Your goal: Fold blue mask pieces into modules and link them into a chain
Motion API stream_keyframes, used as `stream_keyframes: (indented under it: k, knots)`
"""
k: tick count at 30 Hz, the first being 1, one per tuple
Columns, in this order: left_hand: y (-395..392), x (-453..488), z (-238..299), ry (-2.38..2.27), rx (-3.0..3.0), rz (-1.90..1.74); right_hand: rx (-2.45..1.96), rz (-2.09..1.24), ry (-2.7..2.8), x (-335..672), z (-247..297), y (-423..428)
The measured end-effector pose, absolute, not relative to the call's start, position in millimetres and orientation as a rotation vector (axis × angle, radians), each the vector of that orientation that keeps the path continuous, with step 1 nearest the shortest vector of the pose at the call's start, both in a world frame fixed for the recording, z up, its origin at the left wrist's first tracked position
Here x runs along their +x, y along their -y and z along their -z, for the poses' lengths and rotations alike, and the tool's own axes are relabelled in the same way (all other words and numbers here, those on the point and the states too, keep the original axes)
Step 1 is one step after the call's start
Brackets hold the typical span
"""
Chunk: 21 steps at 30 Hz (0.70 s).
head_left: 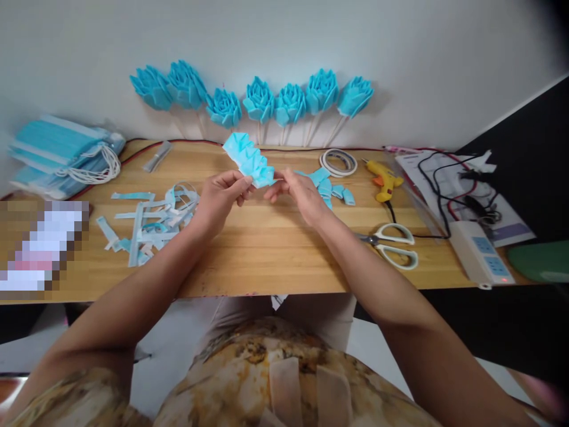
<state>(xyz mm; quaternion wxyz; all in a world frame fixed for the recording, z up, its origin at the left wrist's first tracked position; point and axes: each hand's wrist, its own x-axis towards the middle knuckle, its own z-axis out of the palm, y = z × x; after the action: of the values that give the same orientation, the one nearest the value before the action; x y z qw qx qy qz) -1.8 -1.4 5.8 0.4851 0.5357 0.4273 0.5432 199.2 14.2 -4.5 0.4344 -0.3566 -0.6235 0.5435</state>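
Both my hands hold a folded strip of light-blue mask fabric (249,158) above the wooden table (275,249). My left hand (220,198) pinches its lower end from the left. My right hand (297,193) pinches the same end from the right. The strip is pleated into petal-like folds and rises up and to the left from my fingers. Several small blue folded pieces (331,188) lie just right of my right hand.
Several blue fabric roses (260,101) on sticks lean on the wall. A stack of blue masks (62,154) sits far left, cut scraps (149,222) beside it. Tape roll (338,161), yellow glue gun (383,179), scissors (395,244), power strip (482,252) and cables lie right.
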Motion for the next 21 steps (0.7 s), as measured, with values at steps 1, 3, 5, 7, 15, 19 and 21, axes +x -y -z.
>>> stream_keyframes:
  k: [1, 3, 5, 7, 15, 19, 21]
  knots:
    - [1.1, -2.2, -5.2, -1.042, 1.298, -1.336, -0.879, -1.353, 1.555, 198.6, 4.0, -13.5]
    - [0.9, -2.8, -3.7, -1.037, 1.292, -1.349, -0.866, -1.346, 1.577, 197.5, 3.4, -12.7]
    - [1.4, -2.9, -2.6, -1.033, 1.29, -1.344, -0.879, -1.328, 1.593, 196.4, 3.4, -12.8]
    - [2.2, -2.5, -2.3, -1.042, 1.291, -1.327, -0.906, -1.307, 1.586, 195.7, 4.4, -13.7]
    - [4.1, -1.1, -5.0, -1.018, 1.287, -1.208, -0.989, -1.175, 1.591, 194.8, 7.7, -15.9]
    - [4.2, 0.1, -4.9, -1.025, 1.297, -1.173, -0.988, -1.145, 1.622, 194.9, 6.8, -15.5]
    - [4.3, 0.4, -4.9, -1.038, 1.302, -1.188, -0.971, -1.172, 1.64, 195.9, 7.1, -16.2]
